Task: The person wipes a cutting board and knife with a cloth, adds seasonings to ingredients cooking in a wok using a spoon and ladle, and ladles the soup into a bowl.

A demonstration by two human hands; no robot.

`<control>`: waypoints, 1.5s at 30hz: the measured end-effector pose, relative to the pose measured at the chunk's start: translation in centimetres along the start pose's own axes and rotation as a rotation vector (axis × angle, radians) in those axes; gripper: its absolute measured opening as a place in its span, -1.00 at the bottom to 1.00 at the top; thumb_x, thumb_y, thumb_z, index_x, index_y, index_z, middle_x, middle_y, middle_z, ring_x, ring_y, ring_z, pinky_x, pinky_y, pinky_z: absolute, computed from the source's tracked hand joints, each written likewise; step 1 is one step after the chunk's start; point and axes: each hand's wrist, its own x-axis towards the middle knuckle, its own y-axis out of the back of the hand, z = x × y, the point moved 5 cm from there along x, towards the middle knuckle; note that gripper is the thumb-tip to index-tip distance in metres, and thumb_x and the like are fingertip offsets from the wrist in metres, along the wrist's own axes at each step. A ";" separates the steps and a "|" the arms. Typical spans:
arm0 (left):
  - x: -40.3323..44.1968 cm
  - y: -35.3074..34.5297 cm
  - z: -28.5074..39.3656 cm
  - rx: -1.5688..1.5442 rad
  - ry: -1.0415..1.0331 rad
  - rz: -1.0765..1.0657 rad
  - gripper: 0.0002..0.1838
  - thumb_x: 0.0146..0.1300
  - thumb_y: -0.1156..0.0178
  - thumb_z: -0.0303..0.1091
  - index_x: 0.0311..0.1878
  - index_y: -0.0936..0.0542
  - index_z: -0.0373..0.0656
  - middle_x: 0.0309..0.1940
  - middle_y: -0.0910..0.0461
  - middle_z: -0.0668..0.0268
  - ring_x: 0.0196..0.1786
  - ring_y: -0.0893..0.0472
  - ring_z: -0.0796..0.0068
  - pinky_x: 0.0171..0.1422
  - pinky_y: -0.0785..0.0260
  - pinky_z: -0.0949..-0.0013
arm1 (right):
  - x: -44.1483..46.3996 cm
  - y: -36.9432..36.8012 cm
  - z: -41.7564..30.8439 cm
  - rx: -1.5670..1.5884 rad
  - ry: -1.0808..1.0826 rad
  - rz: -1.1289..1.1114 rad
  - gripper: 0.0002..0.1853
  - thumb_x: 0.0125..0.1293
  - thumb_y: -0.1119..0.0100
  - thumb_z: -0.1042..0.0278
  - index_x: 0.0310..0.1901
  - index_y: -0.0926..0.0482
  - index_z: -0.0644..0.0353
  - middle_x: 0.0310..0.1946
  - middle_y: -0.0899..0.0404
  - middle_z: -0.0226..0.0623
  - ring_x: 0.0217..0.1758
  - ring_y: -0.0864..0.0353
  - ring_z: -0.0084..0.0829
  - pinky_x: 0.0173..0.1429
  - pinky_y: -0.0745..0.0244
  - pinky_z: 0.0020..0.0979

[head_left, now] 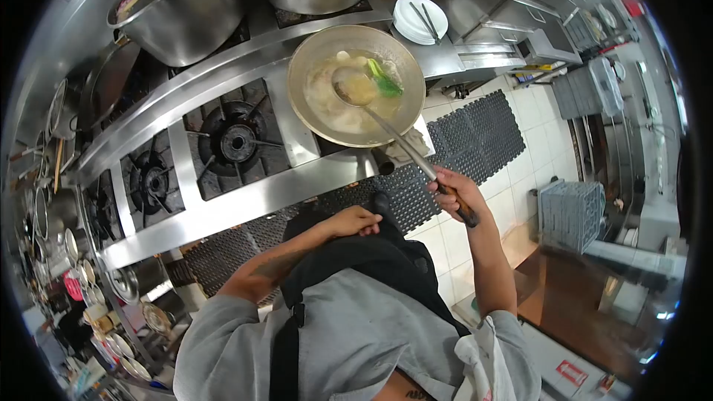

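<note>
Right hand (454,194) holds ladle (397,136) (wooden-handled) in wok (308,108)

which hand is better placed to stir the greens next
Probably the right hand: it grips the ladle, its bowl in the liquid near the greens. The left hand is farther from the wok.

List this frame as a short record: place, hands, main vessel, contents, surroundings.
Place: kitchen, beside a stove
Right hand: fingers around the handle of a ladle
Left hand: at the waist, fingers curled, nothing visible in it
Main vessel: wide round pan, ladle bowl inside
Contents: cloudy broth, leafy greens
Behind stove front: two big metal pots
Right of pan: white plates, two dark sticks on top
Floor: black mat, pale tiles
</note>
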 end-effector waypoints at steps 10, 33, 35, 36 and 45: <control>20.4 -2.6 13.3 1.051 -0.285 1.077 -0.33 0.19 -0.35 -0.05 0.34 -0.48 -0.09 0.56 -0.13 0.06 0.55 -0.15 -0.14 0.62 0.06 -0.12 | -5.7 -0.3 -10.4 -1.766 0.665 0.329 -0.37 0.33 -0.18 0.52 0.45 -0.33 0.11 -0.31 -0.54 -0.03 -0.39 -0.52 -0.27 -0.21 -0.48 -0.31; -21.7 30.4 3.0 -0.532 -0.553 1.569 -0.70 0.32 -0.29 -0.16 -0.35 -0.61 -0.24 -0.54 -0.58 0.37 -0.58 -0.51 0.56 -0.57 -0.31 0.42 | -1.3 -2.3 -3.9 -1.047 0.479 0.238 -0.34 0.40 -0.15 0.56 0.50 -0.21 0.23 -0.46 -0.46 -0.46 -0.72 -0.28 -0.74 -0.69 -0.21 -0.61; -16.1 36.1 6.6 -0.321 -0.564 1.439 -0.62 0.27 -0.32 -0.16 -0.09 -0.60 -0.34 -0.33 -0.70 0.18 -0.34 -0.69 0.27 -0.27 -0.56 0.26 | -1.4 -4.1 -3.1 -1.054 0.492 0.297 -0.34 0.39 -0.17 0.55 0.50 -0.22 0.22 -0.46 -0.46 -0.47 -0.72 -0.29 -0.75 -0.69 -0.21 -0.62; -14.2 37.6 9.3 0.095 -0.417 1.519 -0.54 0.24 -0.34 -0.13 0.04 -0.57 -0.31 -0.15 -0.69 0.10 -0.15 -0.69 0.18 -0.10 -0.56 0.18 | -1.6 -4.8 -2.6 -1.049 0.503 0.325 -0.34 0.39 -0.17 0.55 0.50 -0.23 0.22 -0.46 -0.47 -0.47 -0.72 -0.29 -0.75 -0.70 -0.21 -0.62; 2.5 43.0 8.3 1.577 0.027 1.134 -0.48 0.47 0.15 -0.23 0.46 -0.35 -0.08 0.47 -0.33 0.10 0.47 -0.37 0.24 0.61 -0.05 0.09 | -2.6 -7.5 1.9 -1.000 0.570 0.469 -0.35 0.40 -0.10 0.63 0.51 -0.21 0.23 -0.38 -0.50 -0.45 -0.69 -0.30 -0.74 -0.65 -0.20 -0.62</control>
